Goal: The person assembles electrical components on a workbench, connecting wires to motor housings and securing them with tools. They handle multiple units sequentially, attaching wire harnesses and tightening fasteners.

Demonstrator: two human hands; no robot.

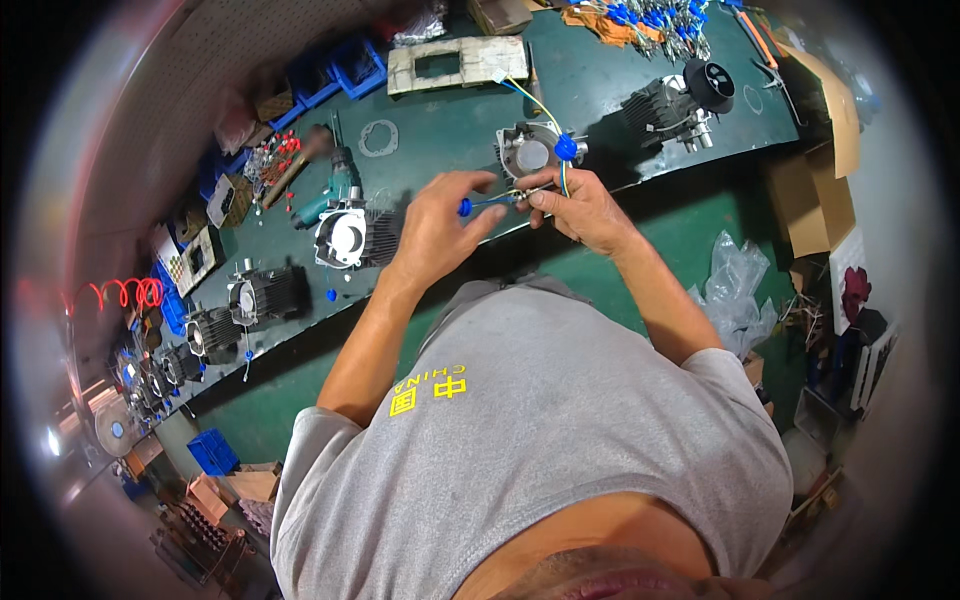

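Small blue-capped wire end pinched in my left hand, thin blue and yellow wires gripped by my right hand, both just before round grey metal motor housing on dark green workbench.

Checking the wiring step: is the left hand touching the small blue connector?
Touching. The head view shows the left hand pinching the small blue connector between thumb and fingertips, with no gap; the right hand holds the wires beside it.

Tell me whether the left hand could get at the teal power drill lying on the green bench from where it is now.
Probably yes. The left hand is pinching a small blue connector, so it would have to let go first. The teal power drill lies to its left, with only a finned grey motor housing nearby and open dark green bench between.
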